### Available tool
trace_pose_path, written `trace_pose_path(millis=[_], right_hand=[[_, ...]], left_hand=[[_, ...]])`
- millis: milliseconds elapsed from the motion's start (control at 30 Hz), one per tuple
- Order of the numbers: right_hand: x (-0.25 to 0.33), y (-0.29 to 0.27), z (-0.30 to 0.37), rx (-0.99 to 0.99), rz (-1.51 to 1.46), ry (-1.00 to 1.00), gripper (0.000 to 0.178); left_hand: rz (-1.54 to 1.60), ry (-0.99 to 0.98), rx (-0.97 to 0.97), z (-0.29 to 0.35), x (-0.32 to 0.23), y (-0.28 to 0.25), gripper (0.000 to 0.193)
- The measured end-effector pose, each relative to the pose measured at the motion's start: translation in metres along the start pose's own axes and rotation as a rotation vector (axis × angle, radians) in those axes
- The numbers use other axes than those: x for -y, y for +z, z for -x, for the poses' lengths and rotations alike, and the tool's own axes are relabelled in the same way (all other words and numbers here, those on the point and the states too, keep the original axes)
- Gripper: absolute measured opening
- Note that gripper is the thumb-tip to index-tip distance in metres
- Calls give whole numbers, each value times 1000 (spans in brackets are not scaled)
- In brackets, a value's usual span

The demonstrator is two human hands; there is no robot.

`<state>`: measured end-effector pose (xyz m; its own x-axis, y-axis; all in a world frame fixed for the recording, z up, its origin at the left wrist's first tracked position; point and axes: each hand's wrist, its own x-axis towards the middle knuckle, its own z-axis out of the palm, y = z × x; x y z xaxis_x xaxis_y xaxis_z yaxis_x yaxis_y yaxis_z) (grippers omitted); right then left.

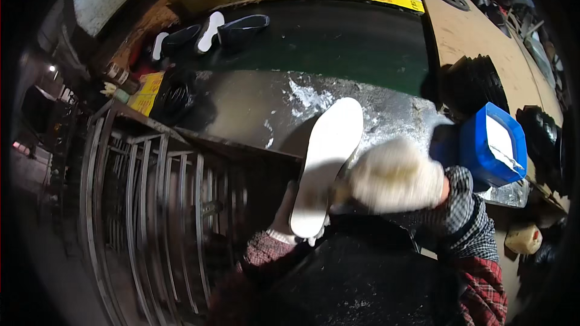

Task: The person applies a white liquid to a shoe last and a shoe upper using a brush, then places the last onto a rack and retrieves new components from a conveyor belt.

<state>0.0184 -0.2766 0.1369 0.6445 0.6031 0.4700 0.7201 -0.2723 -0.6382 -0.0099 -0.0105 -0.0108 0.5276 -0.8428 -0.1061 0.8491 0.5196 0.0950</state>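
Observation:
A white shoe sole stands out lengthwise in front of me, tilted, its lower end near my body. My left hand, in a pale glove, grips that lower end from the left and beneath; most of its fingers are hidden behind the sole. On the sole's right side is my right hand in a whitish, stained glove, blurred by motion. From its closed fingers a brownish brush, also blurred, reaches the sole's lower right edge. A blue tub with white contents stands right of this hand.
White smears cover the dark worktop. Beyond it, a dark green belt carries white soles and dark shoe uppers. Metal racks stand at left. Stacked black pieces and a pale jug are at right.

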Motion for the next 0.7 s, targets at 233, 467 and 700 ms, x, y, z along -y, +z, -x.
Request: trace_pose_path(millis=[233, 467, 700], right_hand=[[51, 25, 30, 36, -656, 356, 28], [58, 17, 59, -216, -660, 505, 24], [-29, -5, 69, -618, -392, 901, 33]], left_hand=[[150, 189, -314, -6, 5, 38, 59], [347, -25, -287, -10, -5, 5, 62], [66, -72, -236, 6, -9, 1, 99]])
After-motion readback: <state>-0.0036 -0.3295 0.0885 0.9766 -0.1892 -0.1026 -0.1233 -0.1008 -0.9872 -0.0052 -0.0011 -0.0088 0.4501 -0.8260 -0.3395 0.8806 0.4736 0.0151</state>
